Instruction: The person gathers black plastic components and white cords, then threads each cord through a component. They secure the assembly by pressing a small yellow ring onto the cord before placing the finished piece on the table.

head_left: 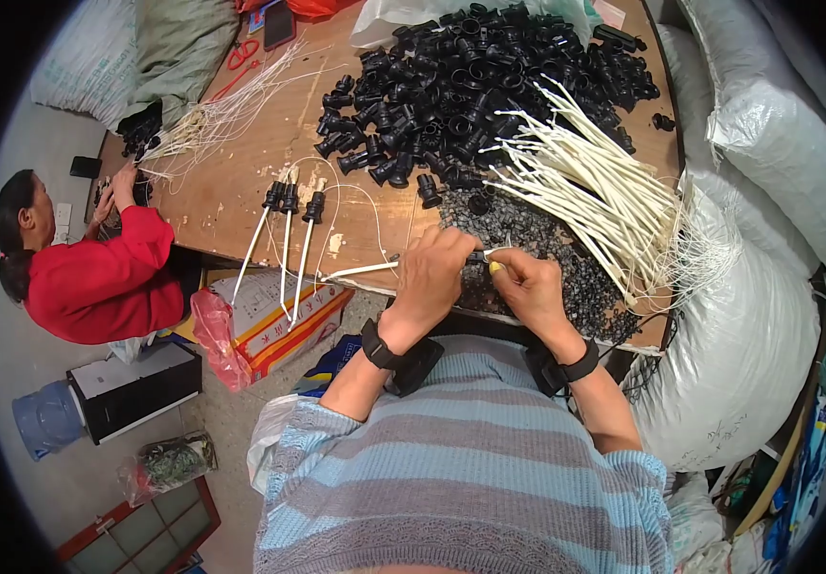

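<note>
At the table's front edge, my left hand (435,272) is closed, fingers wrapped round a small black plastic socket (475,256) that is mostly hidden. A white sleeved wire (360,271) sticks out to the left from under that hand. My right hand (532,290) pinches at the socket's right side, where a bit of white shows; what its fingertips grip is too small to tell. Something yellow is on its thumb. Beneath and beside both hands spreads a heap of small dark pieces (580,268). Several white sleeved wires (595,196) lie bundled to the right.
A large pile of black sockets (461,91) covers the table's far side. Left of my hands, three sockets with white sleeved wires (289,199) hang over the edge. Full white sacks (738,354) crowd the right. A person in red (97,277) works at the far left.
</note>
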Motion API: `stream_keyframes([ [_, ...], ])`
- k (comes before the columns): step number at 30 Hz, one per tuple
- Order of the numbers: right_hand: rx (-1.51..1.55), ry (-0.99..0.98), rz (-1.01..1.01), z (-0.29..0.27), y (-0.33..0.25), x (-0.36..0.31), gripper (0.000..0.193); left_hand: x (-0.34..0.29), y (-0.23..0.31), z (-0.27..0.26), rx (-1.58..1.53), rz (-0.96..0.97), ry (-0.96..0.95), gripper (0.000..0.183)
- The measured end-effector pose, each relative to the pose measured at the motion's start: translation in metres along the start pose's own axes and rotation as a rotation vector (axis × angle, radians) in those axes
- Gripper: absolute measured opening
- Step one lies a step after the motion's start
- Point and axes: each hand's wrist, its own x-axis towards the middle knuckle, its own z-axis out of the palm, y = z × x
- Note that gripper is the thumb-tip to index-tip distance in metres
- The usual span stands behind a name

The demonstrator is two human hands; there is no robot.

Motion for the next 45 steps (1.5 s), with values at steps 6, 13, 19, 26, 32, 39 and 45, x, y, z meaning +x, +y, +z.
stream_keyframes([
  [6, -0.143, -0.001, -0.302, -0.005, 0.009, 0.002, 0.02, -0.002, -0.003, 0.003, 0.048, 0.022, -0.014, 0.033],
  [13, -0.194, -0.077, -0.293, -0.008, 0.002, 0.003, 0.023, -0.001, -0.001, 0.005, 0.048, 0.03, -0.021, 0.039],
  [19, -0.05, -0.057, -0.162, 0.001, 0.001, -0.004, 0.022, 0.0, 0.007, 0.003, -0.022, -0.015, -0.146, 0.054],
  [26, -0.199, -0.02, -0.152, -0.011, -0.017, -0.002, 0.019, -0.006, -0.007, -0.003, -0.156, -0.142, -0.216, 0.063],
  [32, -0.039, -0.065, -0.056, -0.011, -0.012, -0.002, 0.006, -0.008, -0.006, -0.001, -0.146, -0.123, -0.206, 0.063],
  [39, 0.141, -0.1, 0.042, -0.008, -0.012, -0.005, 0.004, -0.009, -0.007, 0.002, -0.164, -0.122, -0.173, 0.062],
  [45, -0.017, -0.074, 0.02, -0.002, -0.008, -0.008, 0.006, -0.01, -0.007, 0.003, -0.141, -0.101, -0.158, 0.063],
])
